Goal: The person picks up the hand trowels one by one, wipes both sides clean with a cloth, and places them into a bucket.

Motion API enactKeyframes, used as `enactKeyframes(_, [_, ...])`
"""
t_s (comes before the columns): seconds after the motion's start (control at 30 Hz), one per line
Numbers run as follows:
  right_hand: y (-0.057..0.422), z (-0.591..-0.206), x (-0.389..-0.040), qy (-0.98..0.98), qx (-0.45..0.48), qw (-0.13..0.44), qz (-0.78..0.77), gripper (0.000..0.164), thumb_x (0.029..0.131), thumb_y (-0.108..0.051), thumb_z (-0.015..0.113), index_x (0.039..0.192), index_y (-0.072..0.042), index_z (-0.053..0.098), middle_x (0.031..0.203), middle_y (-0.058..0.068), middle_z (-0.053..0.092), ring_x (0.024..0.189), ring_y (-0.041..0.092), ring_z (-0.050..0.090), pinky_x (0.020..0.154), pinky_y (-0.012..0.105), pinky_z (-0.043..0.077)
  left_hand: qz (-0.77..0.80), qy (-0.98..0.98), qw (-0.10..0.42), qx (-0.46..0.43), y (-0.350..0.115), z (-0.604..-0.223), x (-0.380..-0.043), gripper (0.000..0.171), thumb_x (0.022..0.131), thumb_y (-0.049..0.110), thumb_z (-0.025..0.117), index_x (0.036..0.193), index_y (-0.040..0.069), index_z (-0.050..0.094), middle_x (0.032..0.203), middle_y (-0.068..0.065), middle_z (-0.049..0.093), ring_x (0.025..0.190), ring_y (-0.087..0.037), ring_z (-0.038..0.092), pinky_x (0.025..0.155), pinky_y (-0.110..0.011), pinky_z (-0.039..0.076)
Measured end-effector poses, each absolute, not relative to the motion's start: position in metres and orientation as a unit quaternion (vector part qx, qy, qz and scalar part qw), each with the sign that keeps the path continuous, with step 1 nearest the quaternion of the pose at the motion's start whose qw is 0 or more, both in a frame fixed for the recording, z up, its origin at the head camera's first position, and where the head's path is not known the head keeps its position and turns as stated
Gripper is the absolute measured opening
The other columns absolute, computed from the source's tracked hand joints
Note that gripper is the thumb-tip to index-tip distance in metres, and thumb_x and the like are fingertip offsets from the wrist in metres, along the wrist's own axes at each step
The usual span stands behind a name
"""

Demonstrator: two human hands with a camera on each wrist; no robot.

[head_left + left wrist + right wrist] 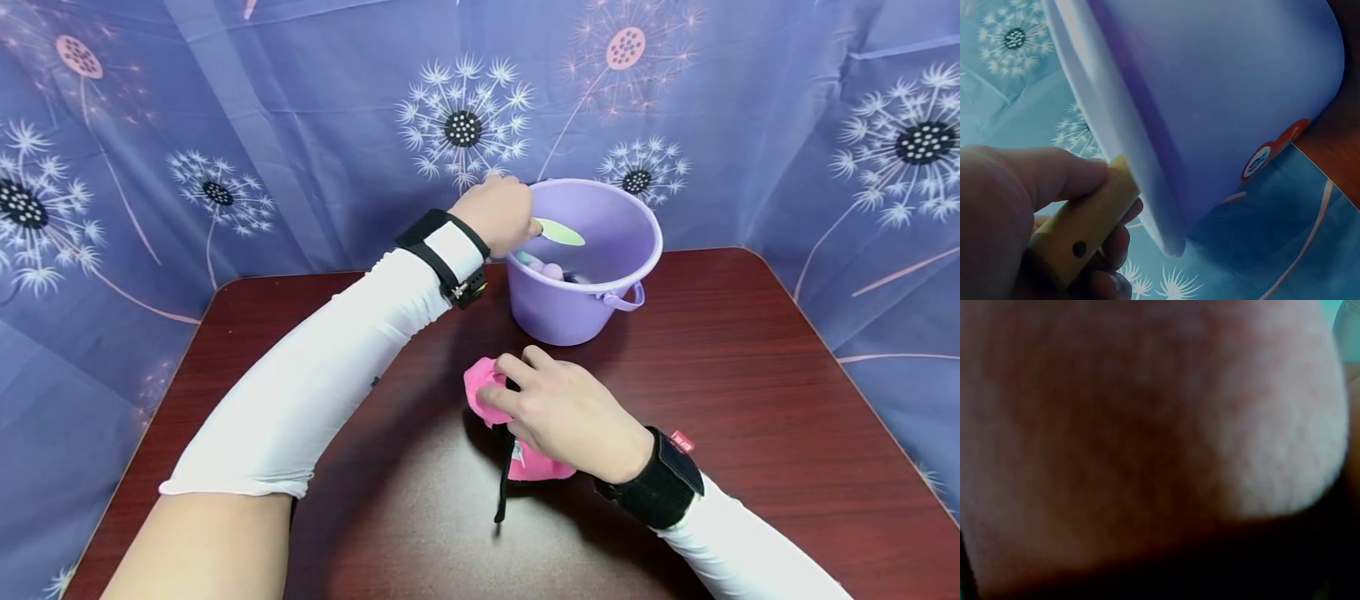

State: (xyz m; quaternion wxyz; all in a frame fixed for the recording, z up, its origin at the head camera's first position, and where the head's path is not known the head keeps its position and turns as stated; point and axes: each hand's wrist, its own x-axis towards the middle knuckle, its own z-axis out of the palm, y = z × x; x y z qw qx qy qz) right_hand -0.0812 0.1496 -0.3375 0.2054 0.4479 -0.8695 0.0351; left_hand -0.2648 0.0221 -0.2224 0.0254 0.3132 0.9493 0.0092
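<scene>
At the left rim of the purple bucket (570,308), my left hand (495,215) grips a wooden-handled utensil. Its pale green head (561,232) reaches over the bucket's opening. The left wrist view shows the round wooden handle (1088,225), with a hole near its end, between thumb and curled fingers, right at the rim. In front of the bucket, my right hand (573,412) bends its fingers over a pink cloth pouch (540,465) and pinches it near its top. A black cord (502,492) hangs from the pouch. Blurred skin fills most of the right wrist view.
Inside the bucket lie pale purple balls (552,272), a teal piece and something dark. A loop handle (628,297) juts from the bucket's right front. The dark red wooden table (750,392) ends at a blue-purple dandelion-print cloth (337,108) behind and at both sides.
</scene>
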Motion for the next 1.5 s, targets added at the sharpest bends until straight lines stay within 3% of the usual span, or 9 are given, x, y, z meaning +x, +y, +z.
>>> enactKeyframes(0.07, [0.149, -0.338, -0.081, -0.869, 0.448, 0.207, 0.036, 0.032, 0.083, -0.018, 0.087, 0.112, -0.021, 0.075, 0.106, 0.003, 0.061, 0.081, 0.024, 0.052, 0.054, 0.030, 0.048, -0.003, 0.951, 0.026, 0.307, 0.025, -0.223, -0.264, 0.032, 0.109, 0.032, 0.054, 0.114, 0.006, 0.071, 0.128, -0.016, 0.064, 0.119, -0.034, 0.058, 0.103, -0.049, 0.050])
enactKeyframes(0.3, [0.148, -0.338, -0.081, -0.870, 0.446, 0.206, 0.041, 0.029, 0.083, -0.016, 0.085, 0.110, -0.021, 0.074, 0.106, 0.003, 0.061, 0.080, 0.024, 0.051, 0.054, 0.030, 0.046, -0.026, 0.954, 0.020, 0.296, 0.034, -0.231, -0.263, 0.023, 0.108, 0.030, 0.054, 0.101, 0.013, 0.067, 0.125, -0.012, 0.066, 0.122, -0.034, 0.057, 0.105, -0.048, 0.042])
enactKeyframes(0.5, [0.147, -0.338, -0.081, -0.869, 0.446, 0.208, 0.045, 0.026, 0.085, -0.016, 0.084, 0.108, -0.020, 0.074, 0.105, 0.003, 0.061, 0.080, 0.024, 0.052, 0.053, 0.030, 0.046, -0.049, 0.953, 0.020, 0.297, 0.038, -0.241, -0.264, 0.018, 0.106, 0.023, 0.055, 0.098, 0.015, 0.069, 0.117, -0.006, 0.069, 0.112, -0.030, 0.054, 0.100, -0.045, 0.035])
enactKeyframes(0.87, [0.146, -0.337, -0.079, -0.870, 0.448, 0.201, 0.034, 0.031, 0.084, -0.020, 0.087, 0.111, -0.021, 0.075, 0.107, 0.003, 0.062, 0.081, 0.024, 0.053, 0.054, 0.029, 0.047, -0.096, 0.950, 0.038, 0.296, 0.055, -0.252, -0.276, 0.021, 0.108, 0.026, 0.055, 0.106, 0.019, 0.075, 0.125, -0.004, 0.072, 0.112, -0.029, 0.051, 0.099, -0.046, 0.027])
enactKeyframes(1.03, [0.146, -0.337, -0.078, -0.870, 0.448, 0.202, 0.035, 0.031, 0.084, -0.019, 0.087, 0.112, -0.021, 0.075, 0.106, 0.003, 0.061, 0.081, 0.024, 0.053, 0.054, 0.029, 0.048, -0.098, 0.949, 0.034, 0.299, 0.058, -0.252, -0.275, 0.022, 0.107, 0.022, 0.055, 0.100, 0.020, 0.075, 0.119, -0.003, 0.073, 0.104, -0.027, 0.055, 0.097, -0.045, 0.028])
enactKeyframes(1.27, [0.147, -0.338, -0.079, -0.869, 0.449, 0.204, 0.037, 0.030, 0.084, -0.018, 0.087, 0.111, -0.020, 0.074, 0.105, 0.002, 0.061, 0.081, 0.024, 0.053, 0.056, 0.030, 0.048, -0.077, 0.949, 0.039, 0.304, 0.058, -0.251, -0.272, 0.023, 0.103, 0.012, 0.059, 0.082, 0.019, 0.066, 0.094, 0.002, 0.070, 0.089, -0.019, 0.056, 0.098, -0.043, 0.027])
enactKeyframes(1.5, [0.148, -0.338, -0.079, -0.869, 0.449, 0.203, 0.037, 0.032, 0.083, -0.017, 0.086, 0.112, -0.020, 0.075, 0.105, 0.003, 0.062, 0.080, 0.024, 0.053, 0.056, 0.030, 0.048, -0.059, 0.946, 0.037, 0.317, 0.053, -0.242, -0.262, 0.019, 0.098, 0.011, 0.065, 0.081, 0.018, 0.064, 0.091, 0.002, 0.067, 0.084, -0.017, 0.051, 0.097, -0.042, 0.027])
